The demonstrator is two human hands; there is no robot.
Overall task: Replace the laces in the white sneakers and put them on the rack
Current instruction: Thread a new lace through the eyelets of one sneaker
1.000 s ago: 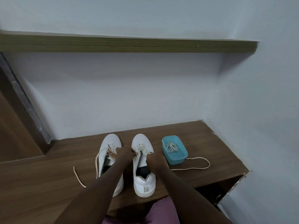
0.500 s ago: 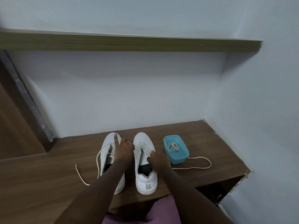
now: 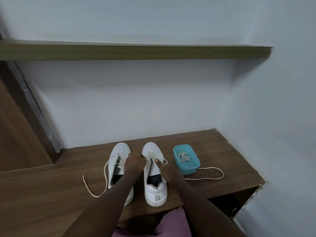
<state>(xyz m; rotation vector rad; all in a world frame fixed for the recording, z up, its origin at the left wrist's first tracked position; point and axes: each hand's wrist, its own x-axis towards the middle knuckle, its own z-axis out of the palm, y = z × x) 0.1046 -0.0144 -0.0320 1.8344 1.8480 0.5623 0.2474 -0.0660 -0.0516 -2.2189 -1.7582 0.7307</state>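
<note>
- A person's right hand pinches the lace threaded through the right-hand sneaker. The thumb is down on the eyelet row and a small loop sticks out at its three o'clock.
- The left hand curls, knuckles up, against that lacing from nine o'clock. Its fingertips are hidden, so what it holds cannot be told.
- Both white sneakers stand toes to twelve o'clock on the wooden bench. The left-hand sneaker trails a slack lace end toward eight o'clock.
- At three o'clock of the pair, a blue tub holds a coiled lace. Another loose lace lies just beside it, at its four o'clock.
- The work appears to be at the lacing of the right-hand shoe, with racking not yet done. The next move likely calls for a steady pull through one eyelet pair while the other hand pins the shoe.
</note>
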